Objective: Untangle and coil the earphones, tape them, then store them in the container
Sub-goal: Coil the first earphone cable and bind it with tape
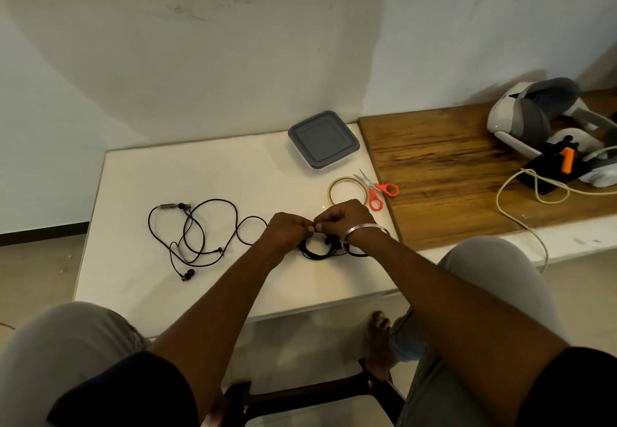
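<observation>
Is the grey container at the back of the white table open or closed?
Closed. The container has its grey lid sitting flat over the whole top.

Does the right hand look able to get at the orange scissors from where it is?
Probably yes. The scissors lie just beyond the right hand, tips across the tape roll, nothing covering them. It would first have to let go of the coiled earphones.

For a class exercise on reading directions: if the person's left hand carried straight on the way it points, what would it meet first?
Probably the right hand: the left hand points toward it, their fingertips almost meeting by the coiled earphones. Whether they already touch is unclear.
</observation>
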